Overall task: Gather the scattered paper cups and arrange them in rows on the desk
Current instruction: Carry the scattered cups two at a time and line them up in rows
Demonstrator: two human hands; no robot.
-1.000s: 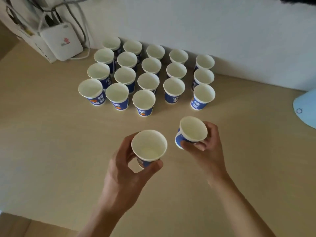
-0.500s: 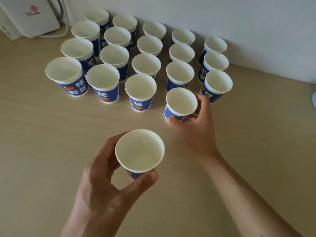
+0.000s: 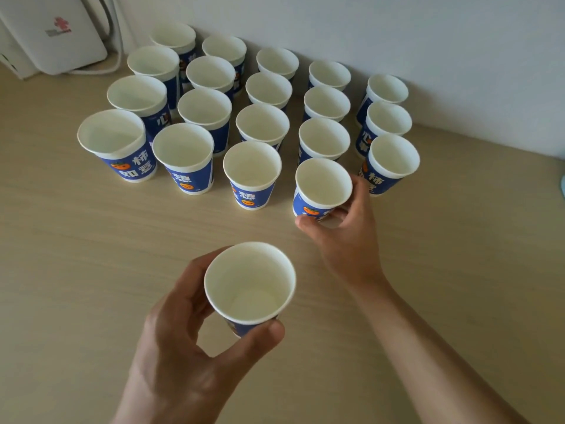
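1. The blue-and-white paper cups (image 3: 186,157) stand upright in rows on the pale wooden table (image 3: 61,255), far side by the wall.
2. My left hand (image 3: 183,341) grips a spare blue-and-white paper cup (image 3: 249,286), held near me; it should wait.
3. My right hand (image 3: 345,228) clasps the cup being placed (image 3: 322,186); I should level it, align it with the near row, then release.
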